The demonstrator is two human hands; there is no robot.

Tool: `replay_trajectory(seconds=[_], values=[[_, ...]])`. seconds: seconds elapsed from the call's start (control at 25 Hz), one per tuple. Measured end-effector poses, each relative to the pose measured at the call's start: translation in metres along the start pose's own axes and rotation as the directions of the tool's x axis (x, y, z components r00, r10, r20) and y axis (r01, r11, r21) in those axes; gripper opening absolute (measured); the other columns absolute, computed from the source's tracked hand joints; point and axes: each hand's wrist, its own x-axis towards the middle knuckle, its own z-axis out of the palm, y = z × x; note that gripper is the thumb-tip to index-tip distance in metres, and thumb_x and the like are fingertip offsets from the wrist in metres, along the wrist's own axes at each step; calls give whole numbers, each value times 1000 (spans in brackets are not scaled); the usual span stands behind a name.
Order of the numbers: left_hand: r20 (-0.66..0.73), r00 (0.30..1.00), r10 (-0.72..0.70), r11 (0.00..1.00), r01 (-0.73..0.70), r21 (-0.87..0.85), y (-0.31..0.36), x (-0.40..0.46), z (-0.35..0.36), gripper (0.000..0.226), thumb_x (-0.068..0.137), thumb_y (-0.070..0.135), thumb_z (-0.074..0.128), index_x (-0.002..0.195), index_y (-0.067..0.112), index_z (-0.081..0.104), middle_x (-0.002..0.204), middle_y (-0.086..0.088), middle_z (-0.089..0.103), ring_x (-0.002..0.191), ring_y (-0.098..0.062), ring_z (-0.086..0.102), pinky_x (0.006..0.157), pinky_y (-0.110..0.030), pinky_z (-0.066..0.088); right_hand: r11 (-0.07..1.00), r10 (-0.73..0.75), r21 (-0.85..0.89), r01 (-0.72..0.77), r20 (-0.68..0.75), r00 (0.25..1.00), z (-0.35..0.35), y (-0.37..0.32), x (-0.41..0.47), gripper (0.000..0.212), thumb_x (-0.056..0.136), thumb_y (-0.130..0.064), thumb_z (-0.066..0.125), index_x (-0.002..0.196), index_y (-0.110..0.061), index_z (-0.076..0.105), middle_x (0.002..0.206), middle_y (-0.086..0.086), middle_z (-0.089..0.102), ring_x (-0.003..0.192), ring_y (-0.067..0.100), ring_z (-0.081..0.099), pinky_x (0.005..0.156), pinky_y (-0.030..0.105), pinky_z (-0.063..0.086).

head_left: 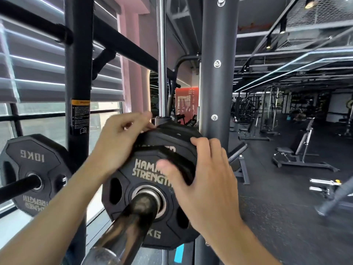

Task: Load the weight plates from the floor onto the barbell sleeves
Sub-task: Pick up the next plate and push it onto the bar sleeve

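Note:
A chrome barbell sleeve [131, 222] points toward me at bottom centre. On it sits a black "Hammer Strength" weight plate [122, 190], with a second black plate [170, 138] right behind it, closer to the rack. My left hand [122, 138] curls over the upper left rim of the rear plate. My right hand [202, 180] clasps the upper right rims, thumb on the front plate's face and fingers over the rear plate's edge. The bottom of the rear plate is hidden.
A black 10KG plate [32, 169] hangs on a storage peg [19, 188] at left beside a black rack upright [78, 92]. A chrome guide rod [162, 54] and thick post [217, 73] stand behind the plates. Benches [298, 155] stand on the dark floor at right.

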Motion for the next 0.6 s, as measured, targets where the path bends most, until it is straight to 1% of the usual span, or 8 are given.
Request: replay_trajectory(seconds=[0.08, 0.16, 0.24, 0.32, 0.4, 0.48, 0.56, 0.6], values=[[50, 993, -107, 993, 110, -45, -8, 16, -9, 24, 97, 28, 63, 86, 12, 77, 88, 2, 76, 83, -24, 68, 86, -43, 53, 978, -27, 206, 28, -9, 1000, -5, 10, 15, 52, 93, -71, 27, 111, -31, 56, 101, -18, 53, 99, 4, 54, 86, 29, 47], [179, 970, -167, 985, 171, -6, -19, 32, -19, 13, 89, 15, 71, 99, 18, 79, 104, 3, 76, 98, -28, 70, 92, -40, 55, 939, -48, 338, 60, -42, 998, -8, 26, 40, 31, 102, -44, 41, 112, -29, 66, 104, -20, 61, 103, 0, 56, 91, 24, 45], [358, 919, -167, 986, 148, 79, -28, 47, -26, 37, 82, 6, 75, 112, 27, 76, 110, 4, 75, 102, -23, 70, 91, -36, 58, 954, -114, 284, 93, 58, 992, -7, 46, 66, 26, 99, -19, 57, 121, -30, 67, 115, -19, 63, 111, -1, 55, 100, 28, 45], [474, 862, -179, 978, 103, 181, -40, 64, -25, 57, 76, -4, 79, 119, 32, 72, 114, 3, 74, 105, -17, 69, 89, -39, 60, 974, -189, 172, 146, 263, 946, 3, 61, 85, 43, 91, -7, 67, 129, -29, 65, 127, -14, 60, 121, 7, 53, 107, 34, 41], [570, 794, -212, 968, 90, 234, -54, 78, -18, 63, 77, 0, 81, 125, 39, 68, 120, 2, 72, 111, -16, 67, 92, -47, 58, 964, -214, 233, 131, 380, 900, 12, 67, 91, 48, 91, -8, 67, 133, -30, 61, 138, -3, 54, 127, 18, 51, 110, 40, 40], [632, 756, -170, 971, 20, 237, -68, 83, -4, 53, 80, 21, 80, 125, 44, 67, 120, -3, 72, 112, -26, 67, 100, -53, 51, 959, -186, 274, 66, 441, 878, 19, 68, 90, 45, 95, -24, 64, 135, -41, 52, 146, -3, 43, 130, 15, 47, 111, 38, 39], [632, 767, -114, 968, -57, 244, -79, 86, 4, 45, 81, 32, 80, 122, 45, 67, 112, -16, 71, 106, -35, 67, 100, -54, 50, 964, -264, 116, 237, 437, 860, 26, 71, 86, 62, 91, -35, 55, 149, -41, 33, 151, -11, 26, 134, 10, 32, 114, 33, 30], [632, 768, -108, 961, -83, 264, -81, 86, 5, 45, 81, 33, 79, 123, 45, 66, 110, -18, 71, 105, -34, 67, 99, -51, 51, 966, -253, 62, 251, 423, 870, 30, 74, 85, 68, 87, -40, 48, 152, -39, 28, 151, -13, 22, 134, 11, 28, 113, 32, 27]])
